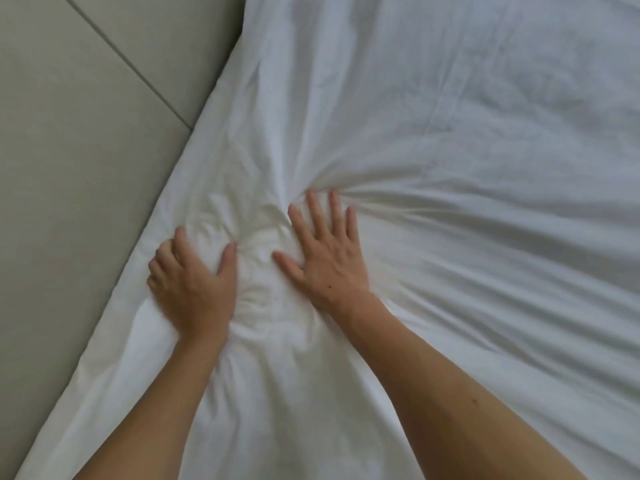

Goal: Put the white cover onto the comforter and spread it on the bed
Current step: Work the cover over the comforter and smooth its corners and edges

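Two bare forearms up close at the near edge, reaching away over white cloth. Far left: grey-beige padded surface (pixel 76 161), a thin seam running across it on a slant, bordering the cloth's edge. Next along, left hand (pixel 192 282) down on the white cover (pixel 450 133) just inside that left edge, fingers curled into the fabric, thumb spread out to the right, a small bunch of cloth gathered under the palm. Crumpled, puffy patch between the two hands, creamier in tone than the rest. Then right hand (pixel 329 251), palm flat on the cover, fingers straight and fanned, pointing away, pressing down. Hands near each other but apart, not touching, the rumpled patch separating them. Tight creases fanning out from the right hand's fingertips, sweeping off to the right and toward the near right corner. Farther right and beyond, cover lying broad and smoother, a long faint seam line running from near the fingertips up toward the far edge. Comforter itself not directly visible, only bulk and lumpiness under the cloth around the hands.
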Tool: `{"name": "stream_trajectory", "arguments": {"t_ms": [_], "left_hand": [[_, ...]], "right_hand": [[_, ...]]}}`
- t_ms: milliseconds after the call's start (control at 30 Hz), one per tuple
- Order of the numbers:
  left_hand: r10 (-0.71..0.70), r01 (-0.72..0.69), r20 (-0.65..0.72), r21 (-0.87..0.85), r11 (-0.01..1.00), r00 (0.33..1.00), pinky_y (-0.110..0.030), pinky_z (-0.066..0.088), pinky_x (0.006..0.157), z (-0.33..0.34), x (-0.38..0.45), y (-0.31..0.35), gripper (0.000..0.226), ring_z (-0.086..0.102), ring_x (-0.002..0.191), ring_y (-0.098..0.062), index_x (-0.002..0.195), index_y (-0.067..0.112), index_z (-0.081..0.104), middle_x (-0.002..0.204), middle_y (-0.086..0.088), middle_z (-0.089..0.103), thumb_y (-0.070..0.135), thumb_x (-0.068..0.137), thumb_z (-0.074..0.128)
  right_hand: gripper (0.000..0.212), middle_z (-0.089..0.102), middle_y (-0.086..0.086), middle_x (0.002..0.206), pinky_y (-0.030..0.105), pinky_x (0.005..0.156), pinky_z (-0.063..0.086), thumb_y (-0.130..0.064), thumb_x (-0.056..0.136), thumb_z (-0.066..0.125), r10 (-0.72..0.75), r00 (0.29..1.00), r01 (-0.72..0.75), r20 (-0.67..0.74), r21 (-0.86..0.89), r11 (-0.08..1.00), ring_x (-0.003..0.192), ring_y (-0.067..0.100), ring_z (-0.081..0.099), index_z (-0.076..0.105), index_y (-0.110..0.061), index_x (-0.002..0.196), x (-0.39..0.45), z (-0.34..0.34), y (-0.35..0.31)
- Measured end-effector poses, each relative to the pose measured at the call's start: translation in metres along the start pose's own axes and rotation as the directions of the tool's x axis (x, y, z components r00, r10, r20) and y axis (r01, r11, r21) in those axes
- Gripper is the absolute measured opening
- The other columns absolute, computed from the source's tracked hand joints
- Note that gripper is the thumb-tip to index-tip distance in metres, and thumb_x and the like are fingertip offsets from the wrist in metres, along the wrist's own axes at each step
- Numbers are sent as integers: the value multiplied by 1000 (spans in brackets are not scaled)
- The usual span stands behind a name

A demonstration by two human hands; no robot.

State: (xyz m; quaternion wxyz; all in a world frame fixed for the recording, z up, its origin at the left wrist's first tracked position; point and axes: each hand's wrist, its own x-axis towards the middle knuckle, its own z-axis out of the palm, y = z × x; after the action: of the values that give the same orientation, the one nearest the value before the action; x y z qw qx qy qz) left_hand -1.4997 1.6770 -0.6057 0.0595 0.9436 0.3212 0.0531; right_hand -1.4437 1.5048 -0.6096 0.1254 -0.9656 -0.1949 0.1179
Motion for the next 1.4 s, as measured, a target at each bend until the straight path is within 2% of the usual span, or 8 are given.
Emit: {"name": "stream_trajectory", "arguments": {"t_ms": [267,400,633,833,933,1133,1267,1400], "left_hand": [[123,-148,-227,-98,984,966,-30,21,51,-63,31,-21,52,41,42,-36,58,3,41,51,-27,47,35,95,59],[81,-87,-142,-36,996,987,-36,26,53,-61,13,-58,42,52,53,-44,64,-4,48,63,-30,52,21,95,62],[-269,404,377,-347,846,886,-35,39,81,-71,23,-51,47,56,100,-30,123,3,48,116,-13,57,20,86,71],[-230,573,918,4,820,323,-34,55,68,-114,1,-107,91,72,81,-29,110,11,67,92,-9,75,72,43,83],[-90,574,981,-25,818,171,-31,59,68,-127,-19,-129,109,73,82,-23,105,20,66,93,-5,76,65,8,89],[-78,735,898,-302,608,433,-29,57,53,-139,-48,-135,97,72,71,-27,98,2,68,85,-15,74,47,17,97],[-301,415,459,-168,894,836,-36,44,64,-126,-55,-153,43,59,75,-34,97,-3,58,86,-23,64,30,79,78],[-135,126,160,66,990,978,-49,41,73,-115,-80,-160,41,56,91,-45,112,2,48,102,-28,60,27,88,69]], "right_hand": [[74,9,8,161,47,120,1,-60,90,19,18,1000,-19,5,164,986,148,29,0,24,-20,152,-12,-24,-13],[56,29,17,154,47,118,15,-35,92,38,87,968,-15,-236,290,957,145,32,21,41,-14,144,-41,-28,-37],[58,24,12,157,51,116,10,-41,93,29,-60,998,57,37,79,995,146,31,19,37,-23,147,-64,10,-39],[60,10,10,161,47,118,-2,-41,93,22,-63,997,59,47,85,995,149,29,3,26,-25,151,-64,10,-42],[58,2,8,162,46,118,-7,-40,97,25,-58,996,55,68,57,997,149,27,-5,18,-26,153,-64,7,-42],[58,-7,6,162,43,117,-12,-38,101,27,1,992,-14,129,100,995,148,23,-13,8,-26,154,-73,-1,-57],[67,2,8,162,44,118,-3,-52,93,18,23,994,-46,108,215,976,149,26,-4,17,-23,154,-102,1,-89],[67,10,12,161,48,118,3,-53,92,25,-126,986,105,110,174,979,148,30,4,24,-21,152,-152,26,-118]]}}
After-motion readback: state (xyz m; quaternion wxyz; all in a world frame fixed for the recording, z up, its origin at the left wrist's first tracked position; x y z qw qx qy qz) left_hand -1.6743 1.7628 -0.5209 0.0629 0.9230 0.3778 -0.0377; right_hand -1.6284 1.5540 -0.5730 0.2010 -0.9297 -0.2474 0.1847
